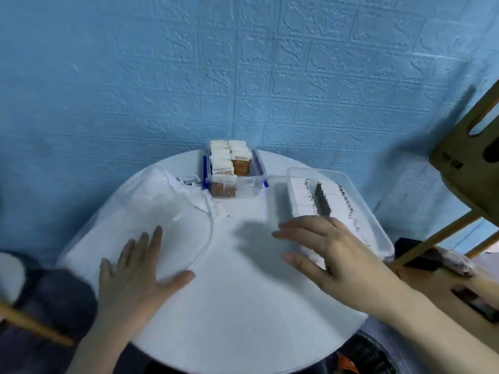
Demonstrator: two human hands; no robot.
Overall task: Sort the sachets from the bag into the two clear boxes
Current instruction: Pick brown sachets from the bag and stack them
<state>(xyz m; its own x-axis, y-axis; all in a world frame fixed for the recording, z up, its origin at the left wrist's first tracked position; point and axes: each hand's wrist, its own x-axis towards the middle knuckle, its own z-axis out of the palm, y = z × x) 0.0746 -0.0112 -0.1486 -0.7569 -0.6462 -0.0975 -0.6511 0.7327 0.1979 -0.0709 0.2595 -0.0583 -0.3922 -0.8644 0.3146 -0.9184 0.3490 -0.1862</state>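
A clear plastic bag [151, 211] lies flat on the left half of the round white table [237, 287]. My left hand [135, 271] rests flat on the bag's near edge with fingers spread. At the table's back stands a small clear box [253, 182] with blue clips, packed with upright white and brown sachets [232, 160]. A larger clear box [361, 211] on the right holds rows of white sachets [302, 198] and a few dark ones. My right hand [324, 247] hovers open at that box's near left corner, holding nothing.
A few loose scraps and sachets [189, 182] lie by the bag's mouth near the small box. A wooden stool [469, 163] and a wooden shelf stand at the right. A blue brick-pattern wall is behind. A dark bin [361, 357] sits below the table's front edge.
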